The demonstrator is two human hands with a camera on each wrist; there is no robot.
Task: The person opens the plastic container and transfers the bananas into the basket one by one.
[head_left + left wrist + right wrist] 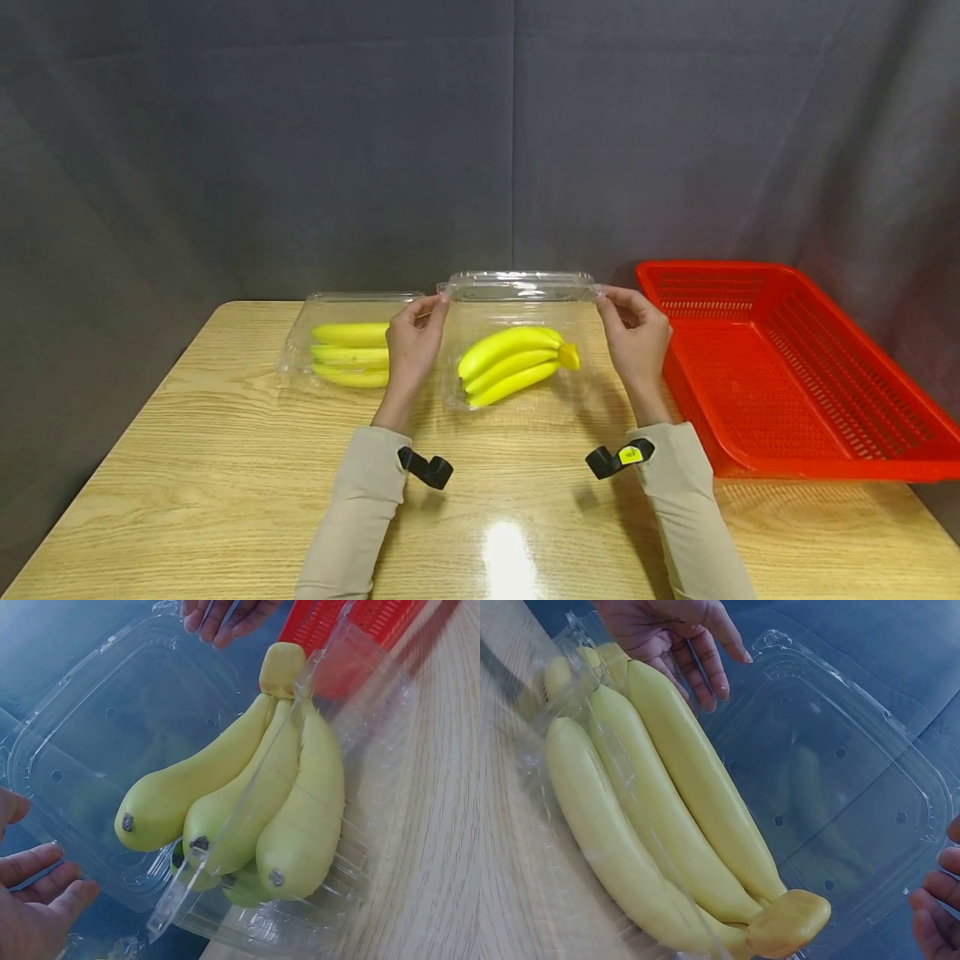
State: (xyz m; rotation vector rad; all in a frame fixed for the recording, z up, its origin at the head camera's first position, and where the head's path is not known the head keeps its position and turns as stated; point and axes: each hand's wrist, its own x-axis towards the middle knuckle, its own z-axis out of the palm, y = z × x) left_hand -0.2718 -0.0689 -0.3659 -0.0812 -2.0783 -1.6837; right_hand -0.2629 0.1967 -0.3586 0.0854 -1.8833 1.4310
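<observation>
A clear plastic clamshell container [517, 417] lies on the table with its lid [521, 286] raised at the back. Inside its base rests a bunch of yellow bananas [510, 358], stem toward the right. At the lid's left corner, my left hand [417, 337] pinches the edge between thumb and fingers. My right hand [636, 333] pinches the opposite corner the same way. Through the right wrist view the lid [840, 772] stands behind the bananas [682, 795], with small round holes in it. The remaining fingers of both hands are loosely bent.
Left of my left hand sits a second clear container [300, 342] holding bananas [348, 354], partly hidden by that hand. A large red plastic basket [787, 467] stands close on the right. A dark grey curtain [480, 150] hangs behind the wooden table [225, 475].
</observation>
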